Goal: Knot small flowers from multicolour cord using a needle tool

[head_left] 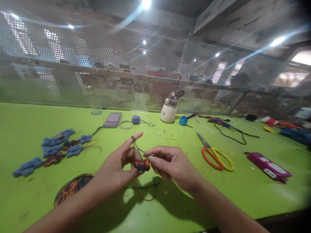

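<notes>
My left hand (119, 161) pinches a small multicoloured crochet piece (142, 165) in red, orange and dark yarn. Its raised index finger has a strand of dark yarn (134, 145) looped round it, running down to the piece. At the right edge of the piece, my right hand (170, 161) is closed, thumb and index finger pressed together. A thin dark line reaches its fingertips; whether it is yarn or a slim hook I cannot tell. Loose yarn (148, 186) trails on the green table below. Beside my left forearm lies a multicoloured yarn ball (73, 187), partly covered.
Blue and multicoloured crochet flowers (57, 147) lie at left. Further back are a blue yarn ball (135, 119), a cream flask (168, 111) and a blue pot (183, 121). Scissors (213, 155), a glue gun (218, 121) and a magenta pouch (268, 166) lie at right.
</notes>
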Motion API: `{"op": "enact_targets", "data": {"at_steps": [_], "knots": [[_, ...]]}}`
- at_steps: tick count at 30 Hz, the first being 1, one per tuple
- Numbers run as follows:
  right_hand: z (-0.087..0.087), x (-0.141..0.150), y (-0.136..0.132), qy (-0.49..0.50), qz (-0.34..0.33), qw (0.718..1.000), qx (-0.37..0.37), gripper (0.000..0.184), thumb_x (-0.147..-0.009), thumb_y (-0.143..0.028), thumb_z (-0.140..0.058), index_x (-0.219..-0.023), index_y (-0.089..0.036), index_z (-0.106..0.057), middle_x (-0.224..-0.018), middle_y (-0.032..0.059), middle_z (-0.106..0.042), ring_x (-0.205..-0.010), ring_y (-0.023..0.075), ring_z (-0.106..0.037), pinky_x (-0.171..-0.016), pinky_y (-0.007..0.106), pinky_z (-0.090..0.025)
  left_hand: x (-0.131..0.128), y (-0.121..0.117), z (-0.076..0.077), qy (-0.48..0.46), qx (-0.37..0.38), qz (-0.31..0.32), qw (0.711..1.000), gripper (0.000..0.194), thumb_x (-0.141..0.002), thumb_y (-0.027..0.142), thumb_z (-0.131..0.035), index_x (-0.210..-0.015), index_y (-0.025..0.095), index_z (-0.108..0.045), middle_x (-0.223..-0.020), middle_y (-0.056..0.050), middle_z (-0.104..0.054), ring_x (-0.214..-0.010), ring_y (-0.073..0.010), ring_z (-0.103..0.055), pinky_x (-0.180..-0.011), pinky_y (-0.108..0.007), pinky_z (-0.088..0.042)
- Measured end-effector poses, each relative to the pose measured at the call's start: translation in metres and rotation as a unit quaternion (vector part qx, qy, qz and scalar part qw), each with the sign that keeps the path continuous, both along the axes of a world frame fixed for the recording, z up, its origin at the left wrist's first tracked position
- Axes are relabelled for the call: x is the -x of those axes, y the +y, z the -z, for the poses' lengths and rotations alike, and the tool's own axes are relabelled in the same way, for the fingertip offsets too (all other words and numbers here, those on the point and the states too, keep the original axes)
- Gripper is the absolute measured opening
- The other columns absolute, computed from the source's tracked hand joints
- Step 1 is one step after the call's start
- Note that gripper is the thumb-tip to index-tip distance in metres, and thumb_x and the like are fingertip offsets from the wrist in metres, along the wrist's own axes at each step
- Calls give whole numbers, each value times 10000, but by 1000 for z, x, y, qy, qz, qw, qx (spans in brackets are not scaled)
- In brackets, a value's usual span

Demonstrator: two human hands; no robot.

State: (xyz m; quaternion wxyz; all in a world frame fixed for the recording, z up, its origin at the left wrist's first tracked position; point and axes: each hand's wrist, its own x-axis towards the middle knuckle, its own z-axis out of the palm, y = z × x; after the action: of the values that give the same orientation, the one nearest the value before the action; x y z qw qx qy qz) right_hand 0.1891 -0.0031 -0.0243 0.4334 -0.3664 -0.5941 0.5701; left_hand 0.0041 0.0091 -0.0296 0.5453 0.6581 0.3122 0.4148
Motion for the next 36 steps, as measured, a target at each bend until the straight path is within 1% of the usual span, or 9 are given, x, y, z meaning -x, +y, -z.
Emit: {"op": "enact_targets", "data": {"at_steps": [5, 9, 15, 20, 24, 28, 30, 33, 36], "knots": [[-6, 4, -10, 37, 9, 998, -42, 111, -749, -263, -734, -759, -158, -702, -624, -12, -634, -506, 69, -515, -498, 201, -417, 8, 3, -6, -98, 84, 89, 988, 835, -660, 62, -603, -1413, 274, -314, -1003, -36, -645, -943, -198, -600, -829, -315, -459], [-13, -2, -16, 4, -58, 994, -95, 65, -746, -208, -732, -727, -147, -718, -647, 21, -665, -566, 111, -599, -542, 233, -473, 14, 10, -16, -127, 147, 8, 981, 681, -709, 195, -579, -1364, 180, -394, -1037, -104, -667, -950, -244, -618, -801, -346, -471], [-11, -8, -12, -28, -31, 995, -85, 171, -735, -286, -748, -709, -133, -678, -605, 11, -623, -502, 91, -523, -482, 228, -413, 17, 9, -30, 41, 49, -120, 991, 840, -655, 130, -592, -1426, 178, -261, -496, 107, -459, -445, -100, -375, -470, -220, -308], [-19, -16, -12, -35, -13, 992, -117, 156, -735, -271, -748, -710, -137, -671, -626, 16, -626, -532, 98, -532, -483, 229, -413, 23, 9, -32, 119, -48, -200, 971, 697, -680, 232, -576, -1351, 177, -398, -468, 116, -325, -427, -109, -279, -450, -229, -211], [-26, -24, -14, -18, -10, 988, -151, 129, -748, -249, -736, -703, -145, -674, -623, 17, -628, -538, 104, -544, -491, 237, -438, 27, 15, -28, 258, -161, -291, 907, 168, -708, 344, -640, -792, 209, -693, -430, 75, -351, -434, -126, -335, -485, -254, -236], [-23, -28, -6, 1, 12, 987, -159, 133, -745, -247, -741, -699, -146, -667, -626, 15, -637, -539, 100, -555, -489, 228, -434, 28, 6, -37, 42, 6, -113, 993, 386, -786, 350, -548, -424, 220, -537, -436, 34, -335, -451, -132, -290, -475, -276, -253], [-18, -27, 0, -1, 6, 989, -144, 134, -732, -241, -750, -699, -143, -664, -625, 12, -644, -540, 96, -562, -498, 225, -435, 26, -2, -42, -53, 36, -57, 996, 477, -835, 376, -451, -379, 238, -456, -434, 21, -307, -472, -150, -318, -505, -298, -327], [-11, -22, 6, -5, -11, 994, -104, 149, -713, -239, -764, -694, -134, -660, -604, 5, -643, -520, 88, -552, -504, 224, -427, 22, -4, -39, -102, 58, -33, 993, 388, -872, 426, -436, -560, 244, -577, -456, 51, -280, -447, -126, -256, -486, -275, -312], [-8, -18, 7, 2, -15, 997, -82, 169, -701, -252, -773, -690, -135, -651, -579, -9, -631, -509, 83, -543, -515, 225, -421, 22, 8, -28, 88, -60, -113, 988, 244, -791, 395, -607, -998, 267, -616, -519, 81, -336, -460, -117, -289, -487, -243, -245]]}}
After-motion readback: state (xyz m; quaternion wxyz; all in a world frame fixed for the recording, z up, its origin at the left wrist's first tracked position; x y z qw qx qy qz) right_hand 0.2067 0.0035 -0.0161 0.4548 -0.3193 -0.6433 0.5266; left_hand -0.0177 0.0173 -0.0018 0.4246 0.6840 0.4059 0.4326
